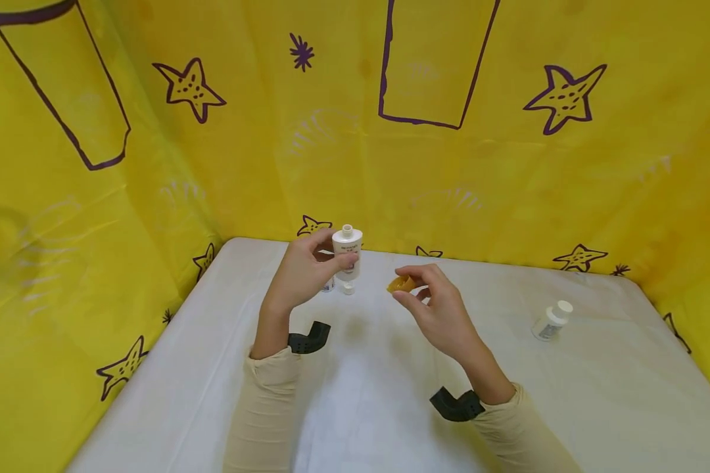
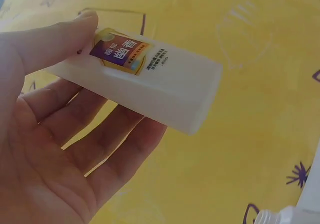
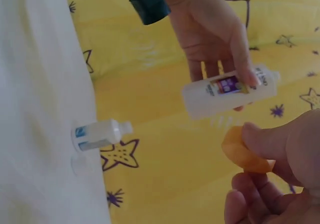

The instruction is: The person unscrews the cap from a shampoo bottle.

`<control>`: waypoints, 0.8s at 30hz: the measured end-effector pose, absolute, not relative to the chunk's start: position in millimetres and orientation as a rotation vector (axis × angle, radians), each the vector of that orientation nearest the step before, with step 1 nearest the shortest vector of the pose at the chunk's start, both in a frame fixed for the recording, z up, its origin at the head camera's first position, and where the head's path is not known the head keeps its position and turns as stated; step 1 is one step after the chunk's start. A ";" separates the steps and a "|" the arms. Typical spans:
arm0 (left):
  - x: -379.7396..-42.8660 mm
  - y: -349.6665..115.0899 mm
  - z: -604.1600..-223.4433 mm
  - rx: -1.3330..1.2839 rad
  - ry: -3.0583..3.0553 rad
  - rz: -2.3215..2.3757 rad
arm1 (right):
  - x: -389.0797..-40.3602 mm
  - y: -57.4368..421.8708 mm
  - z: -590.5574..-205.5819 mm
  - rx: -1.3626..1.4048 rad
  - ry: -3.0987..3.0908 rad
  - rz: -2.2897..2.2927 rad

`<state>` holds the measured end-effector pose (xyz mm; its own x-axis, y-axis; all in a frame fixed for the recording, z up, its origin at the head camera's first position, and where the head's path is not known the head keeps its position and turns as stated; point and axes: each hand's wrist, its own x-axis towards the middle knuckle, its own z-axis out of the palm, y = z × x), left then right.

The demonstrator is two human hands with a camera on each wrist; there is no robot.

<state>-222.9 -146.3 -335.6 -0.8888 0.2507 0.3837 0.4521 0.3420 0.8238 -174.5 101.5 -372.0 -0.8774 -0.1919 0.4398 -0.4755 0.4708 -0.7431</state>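
My left hand [image 1: 302,272] grips a white bottle [image 1: 347,244] above the table, thumb on its front and fingers around the back. The bottle stands nearly upright, its narrow neck uncapped at the top. A purple and gold label shows on the bottle [image 2: 165,83] in the left wrist view. To its right, my right hand [image 1: 444,312] pinches a small amber-orange, cap-like piece [image 1: 400,284] between thumb and fingers. The piece [image 3: 239,149] looks smooth and curved in the right wrist view, close to the bottle but apart from it.
Behind the left hand stands a smaller white bottle [image 3: 97,135] with an uncapped neck, largely hidden in the head view. Beside it lies a small white cap [image 1: 348,288]. A white capped bottle [image 1: 552,320] stands on the right of the white-covered table [image 1: 367,407]. Yellow patterned cloth [image 1: 343,164] surrounds the table.
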 end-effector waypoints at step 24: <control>-252.1 -196.2 -368.8 -0.348 -2.903 -1.261 | -240.7 22.1 -430.8 0.560 -2.828 1.317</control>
